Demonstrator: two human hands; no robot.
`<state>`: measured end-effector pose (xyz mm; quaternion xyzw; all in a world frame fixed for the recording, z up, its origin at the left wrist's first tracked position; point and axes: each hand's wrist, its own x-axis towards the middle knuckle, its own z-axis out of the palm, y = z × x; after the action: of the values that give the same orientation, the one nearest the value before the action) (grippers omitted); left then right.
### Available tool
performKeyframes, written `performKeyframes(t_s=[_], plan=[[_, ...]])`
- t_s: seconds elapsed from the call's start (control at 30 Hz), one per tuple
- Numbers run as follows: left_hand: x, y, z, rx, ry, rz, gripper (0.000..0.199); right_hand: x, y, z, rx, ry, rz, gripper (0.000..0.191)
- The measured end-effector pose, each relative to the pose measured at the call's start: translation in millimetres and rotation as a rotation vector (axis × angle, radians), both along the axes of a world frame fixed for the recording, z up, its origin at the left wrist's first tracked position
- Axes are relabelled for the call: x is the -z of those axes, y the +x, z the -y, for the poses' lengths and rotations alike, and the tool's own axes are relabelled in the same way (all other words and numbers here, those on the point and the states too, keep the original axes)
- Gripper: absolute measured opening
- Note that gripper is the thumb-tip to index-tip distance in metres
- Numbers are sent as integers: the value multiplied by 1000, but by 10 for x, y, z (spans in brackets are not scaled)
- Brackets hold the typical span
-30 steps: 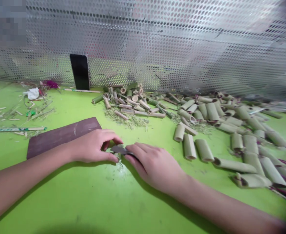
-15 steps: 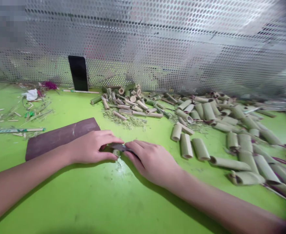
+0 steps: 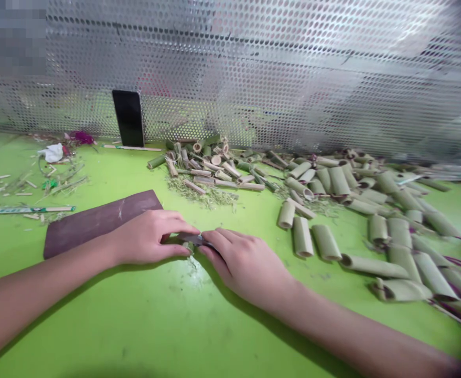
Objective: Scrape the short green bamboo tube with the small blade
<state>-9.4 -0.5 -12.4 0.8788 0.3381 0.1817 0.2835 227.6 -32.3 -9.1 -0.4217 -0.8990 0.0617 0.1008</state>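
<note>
While both hands meet near the front middle of the green table (image 3: 108,325), the left hand (image 3: 151,236) pinches a small green stalk piece (image 3: 189,247) against the surface, thumb and fingers closed round it, and the right hand (image 3: 246,265) is clenched on the handle of a small knife (image 3: 195,239), whose dark blade lies across the piece just beside the left fingertips. The piece itself is mostly hidden between the two hands, so its length cannot be told. A dark brown board (image 3: 96,221) lies just behind the left wrist, touching neither blade nor piece. Along the back edge a black phone (image 3: 128,118) leans on the perforated metal screen (image 3: 277,68), with a heap of thin cut stalks (image 3: 210,170) near it, and thicker green tubes (image 3: 352,210) spread toward the right edge. Scraps and a white crumpled bit (image 3: 52,152) lie at the back left corner.

The main risk, as I judge it, is the blade sliding off the round, smooth piece into the left fingertips, since they sit so close to the edge. The cut is on the bare table rather than the board, so the piece could roll or skid
</note>
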Motion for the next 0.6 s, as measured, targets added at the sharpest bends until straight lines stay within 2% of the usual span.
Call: performKeyframes(t_s=[0.4, 0.6], plan=[[27, -8, -8, 63, 49, -14, 41, -67, 84, -28, -58, -128, 1, 24], [22, 4, -17, 2, 42, -73, 57, -34, 43, -47, 14, -33, 23, 24]])
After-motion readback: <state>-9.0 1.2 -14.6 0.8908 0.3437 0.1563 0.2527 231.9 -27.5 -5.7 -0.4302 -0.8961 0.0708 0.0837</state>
